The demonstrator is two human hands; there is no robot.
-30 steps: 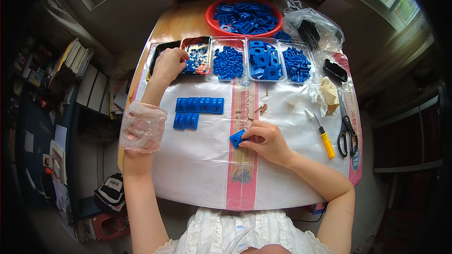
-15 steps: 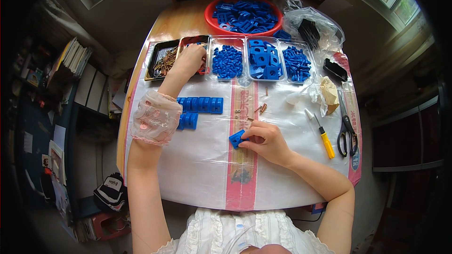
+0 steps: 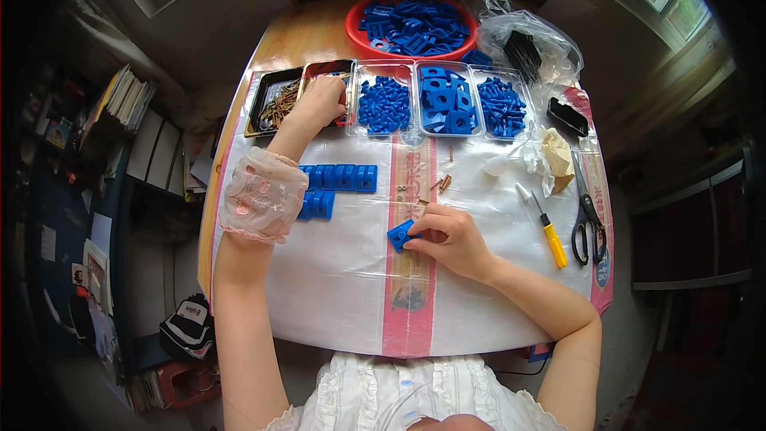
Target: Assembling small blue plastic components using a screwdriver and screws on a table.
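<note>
My right hand (image 3: 456, 241) pinches a small blue plastic block (image 3: 404, 235) between thumb and fingers, low over the sheet at the middle of the table. Reaching far left, my left hand (image 3: 321, 102) dips into a black tray with a red inside (image 3: 329, 67). Its fingers are curled down and partly hidden, and I cannot make out what is in them. Beside it, another black tray (image 3: 257, 118) has brass-coloured screw-like pins (image 3: 281, 104). Near my left sleeve lie two rows of blue blocks (image 3: 345, 178), partly covered by it.
Clear trays hold small blue parts (image 3: 384, 105), blue square blocks (image 3: 444, 100) and slim blue pieces (image 3: 503, 109). Behind them stands a red basin (image 3: 357, 38) of blue parts. Copper-coloured pins (image 3: 444, 183) lie mid-table. A yellow-handled screwdriver (image 3: 554, 246) and black scissors (image 3: 588, 227) lie right.
</note>
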